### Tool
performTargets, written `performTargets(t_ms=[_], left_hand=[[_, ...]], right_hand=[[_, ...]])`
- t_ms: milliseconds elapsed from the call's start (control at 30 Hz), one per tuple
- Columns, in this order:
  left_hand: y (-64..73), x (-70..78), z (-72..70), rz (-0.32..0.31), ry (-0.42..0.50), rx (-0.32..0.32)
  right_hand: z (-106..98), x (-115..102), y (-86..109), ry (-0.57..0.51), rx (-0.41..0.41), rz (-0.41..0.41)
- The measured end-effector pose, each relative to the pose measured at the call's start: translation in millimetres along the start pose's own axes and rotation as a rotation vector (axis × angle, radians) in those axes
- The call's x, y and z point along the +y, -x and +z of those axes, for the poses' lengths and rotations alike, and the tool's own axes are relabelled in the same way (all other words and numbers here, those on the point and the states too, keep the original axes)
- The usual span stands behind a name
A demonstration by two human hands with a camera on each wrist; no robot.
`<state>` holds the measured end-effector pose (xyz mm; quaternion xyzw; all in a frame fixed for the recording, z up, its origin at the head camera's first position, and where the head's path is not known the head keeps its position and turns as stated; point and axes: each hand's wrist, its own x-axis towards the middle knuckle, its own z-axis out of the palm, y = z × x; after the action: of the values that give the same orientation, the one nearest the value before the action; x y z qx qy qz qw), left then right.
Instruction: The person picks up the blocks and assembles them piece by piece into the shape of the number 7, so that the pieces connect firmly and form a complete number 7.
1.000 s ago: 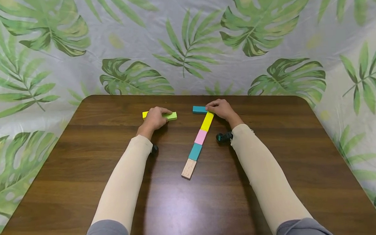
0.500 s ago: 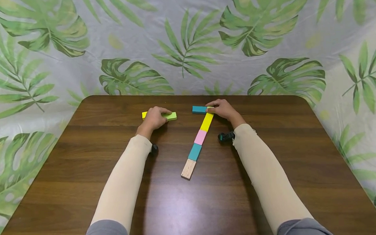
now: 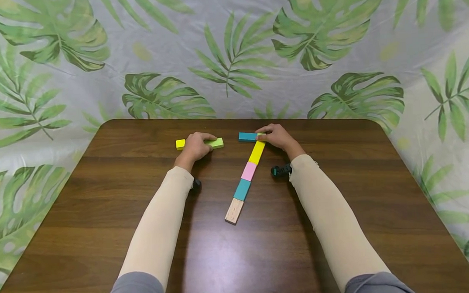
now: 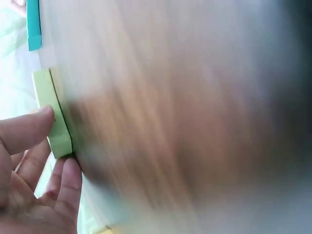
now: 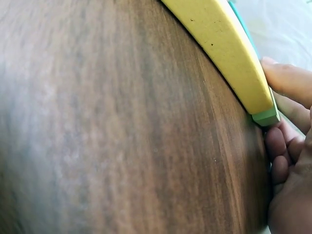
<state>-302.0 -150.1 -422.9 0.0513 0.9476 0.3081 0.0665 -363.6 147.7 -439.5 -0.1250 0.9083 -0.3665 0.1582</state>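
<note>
Near the table's far edge, my left hand (image 3: 195, 147) pinches a light green block (image 3: 217, 143). In the left wrist view the thumb (image 4: 29, 127) lies against its side and fingertips touch its near end. A yellow block (image 3: 180, 144) sits just left of that hand. My right hand (image 3: 277, 136) holds another green block (image 5: 265, 117) between thumb and fingers, mostly covered by them. This one lies at the far end of a yellow block (image 3: 257, 153), with a blue block (image 3: 247, 137) adjoining on its left.
From the yellow block a slanting row runs toward me: a pink block (image 3: 248, 171), a teal block (image 3: 242, 190) and a plain wooden block (image 3: 234, 211). All lie flat on the brown table (image 3: 104, 235). A leaf-patterned sheet (image 3: 230, 55) hangs behind it.
My left hand has slid slightly right with the light green block, away from the yellow block on its left. The right hand stays almost in place, with more green now showing under its fingers.
</note>
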Motion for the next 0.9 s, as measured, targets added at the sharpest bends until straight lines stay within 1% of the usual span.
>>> performTargets(t_ms=[200, 267, 333, 433, 500, 600, 733, 900], left_hand=[[-3.7, 3.4, 3.8, 0.04, -0.025, 0.05], [-4.6, 5.6, 5.4, 0.03, -0.013, 0.069], [-5.2, 8.2, 7.3, 0.004, -0.002, 0.082], [-7.0, 12.0, 10.9, -0.04, 0.037, 0.082], [-8.5, 14.0, 12.6, -0.058, 0.049, 0.075], [-11.2, 15.2, 13.7, -0.054, 0.05, 0.065], [-12.4, 15.5, 13.9, -0.031, 0.024, 0.06], [-12.8, 14.4, 14.8, -0.024, 0.048, 0.062]], right_hand=[[-0.2, -1.4, 0.3, -0.008, -0.004, 0.0], [-0.2, -1.8, 0.5, -0.009, -0.006, -0.002], [0.0, -1.9, 0.9, -0.006, -0.004, -0.005], [0.2, -0.9, 1.3, -0.001, 0.001, -0.009], [0.3, -0.1, 1.5, 0.001, 0.004, -0.012], [-0.2, 0.1, 1.5, -0.004, 0.009, -0.012], [-0.3, -0.1, 1.2, -0.011, 0.01, -0.006], [0.2, -0.7, 3.3, -0.023, 0.003, 0.001]])
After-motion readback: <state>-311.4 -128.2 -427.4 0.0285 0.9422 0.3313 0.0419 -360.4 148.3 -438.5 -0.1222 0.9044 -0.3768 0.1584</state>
